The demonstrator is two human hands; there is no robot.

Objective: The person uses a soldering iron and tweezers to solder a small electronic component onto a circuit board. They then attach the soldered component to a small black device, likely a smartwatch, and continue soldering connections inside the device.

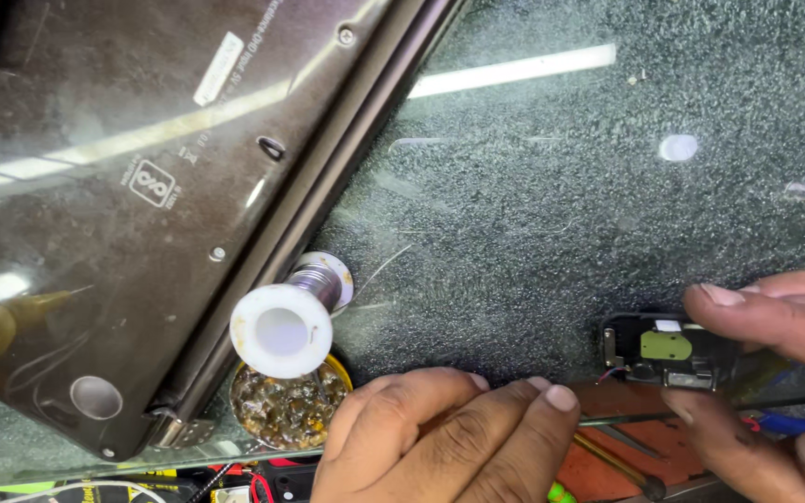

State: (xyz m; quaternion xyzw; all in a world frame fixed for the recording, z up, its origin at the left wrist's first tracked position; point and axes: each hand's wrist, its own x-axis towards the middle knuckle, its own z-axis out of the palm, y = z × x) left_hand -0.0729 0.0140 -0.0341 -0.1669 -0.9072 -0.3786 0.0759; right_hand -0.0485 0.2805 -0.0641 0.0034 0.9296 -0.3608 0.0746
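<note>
My right hand (775,373) grips a small black electronic module (668,350) with a green board piece and thin wires, pinched between thumb and fingers at the right edge of the glass top. Low in the middle, my left hand (440,433) rests on the glass edge with fingers curled together and flat, holding nothing visible. It lies just right of a round tin of brownish flux (283,408). A white spool of solder wire (293,317) lies on its side above the tin, a loose wire strand trailing right.
A dark laptop (142,196) lies upside down across the left half of the speckled glass top (561,205). A yellowish tool tip (2,321) shows at far left. Tools, a thin rod (626,419) and orange surface sit beneath the glass edge.
</note>
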